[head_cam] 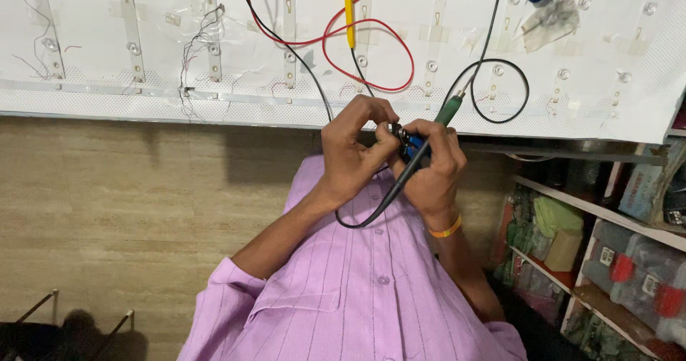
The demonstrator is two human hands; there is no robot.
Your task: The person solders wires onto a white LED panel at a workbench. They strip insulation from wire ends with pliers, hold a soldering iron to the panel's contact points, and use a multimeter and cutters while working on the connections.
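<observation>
Both hands raised together at the near edge of the white panel [357, 39], above the lilac shirt [343, 289]. Left hand [354, 146] curled, fingertips pinched on the small blue-and-black part [407, 145]. Right hand [432, 168] wrapped under the same part, grip closed on it and also trapping the soldering iron [437, 121], green handle pointing up and far, black cord [371, 214] looping down near the chest. Part held between the two hands, clear of the panel.

Judged step: part being worked or adjusted by hand; iron tip not applied to anything visible. Next move judged to call for a firm one-handed hold on the part and a freed iron. Red wire [371, 53] and yellow probes [349, 11] lying far on the panel, untouched. Shelves [607, 218] at right.
</observation>
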